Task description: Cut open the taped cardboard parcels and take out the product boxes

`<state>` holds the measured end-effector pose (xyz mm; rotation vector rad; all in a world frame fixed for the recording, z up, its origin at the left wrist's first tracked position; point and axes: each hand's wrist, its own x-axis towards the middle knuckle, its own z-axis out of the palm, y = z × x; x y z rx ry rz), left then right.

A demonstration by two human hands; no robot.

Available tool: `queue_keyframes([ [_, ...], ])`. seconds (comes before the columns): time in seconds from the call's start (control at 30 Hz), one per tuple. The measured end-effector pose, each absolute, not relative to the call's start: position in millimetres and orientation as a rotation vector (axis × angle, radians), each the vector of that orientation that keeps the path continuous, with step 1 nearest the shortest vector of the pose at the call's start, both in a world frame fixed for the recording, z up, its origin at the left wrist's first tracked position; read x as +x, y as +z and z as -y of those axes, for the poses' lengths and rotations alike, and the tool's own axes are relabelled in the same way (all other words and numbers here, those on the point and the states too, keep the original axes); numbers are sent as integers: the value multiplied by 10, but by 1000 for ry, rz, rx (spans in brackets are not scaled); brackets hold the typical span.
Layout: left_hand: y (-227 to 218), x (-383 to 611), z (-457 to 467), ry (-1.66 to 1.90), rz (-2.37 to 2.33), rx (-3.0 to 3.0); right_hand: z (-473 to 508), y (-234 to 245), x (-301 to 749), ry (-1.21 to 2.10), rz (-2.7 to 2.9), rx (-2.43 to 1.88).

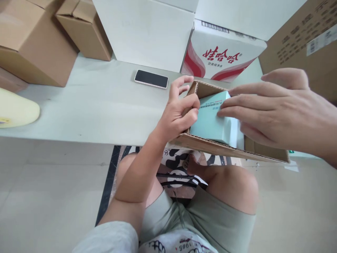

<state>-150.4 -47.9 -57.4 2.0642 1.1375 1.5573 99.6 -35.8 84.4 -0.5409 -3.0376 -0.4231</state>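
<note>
Currently, in the head view, sits in grey-green shorts (223, 211) at a pale table (110, 102), bent over an open cardboard carton (216, 144) at the near edge. Holds the left hand (173, 117) at the carton's left end, with thumb and index finger curled close together beside the teal box (207, 121) and the other fingers bent and fanned outward. Cannot tell a pinch on the cardboard wall from a light touch there. Brings the right hand (284, 109) across from the opposite side, back upward, with long fingers slightly apart and reaching onto the right part of the teal box, little finger bent and raised, thumb dipping into the carton. Cannot tell any grip from that thumb, with its tip hidden. Finds the teal box inside the carton, toward the left end, lettering on its upper face. Faces a white carton with red waves (223, 52) just beyond, a phone (151, 79) lying flat near the left hand, a large white box (147, 35) behind the phone, brown boxes (42, 52) and a pale yellow rounded object (18, 109) far left, and a big brown box (295, 52) far right.
</note>
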Motion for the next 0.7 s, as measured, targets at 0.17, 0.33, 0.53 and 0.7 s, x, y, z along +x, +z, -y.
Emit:
queue_keyframes([
  [0.17,-704,-1610,408,1698,-1040,1975,324,862,1115,-466,3044,-577],
  [0.33,-565,-1548,491,1624,-1010,1939,396,838,1069,-325,2981,-596],
  [0.53,-349,-1479,601,1423,-1044,1905,446,876,1062,-11,2965,-899],
  [0.7,-392,-1465,567,1413,-1045,1881,406,859,1110,18,2956,-1010],
])
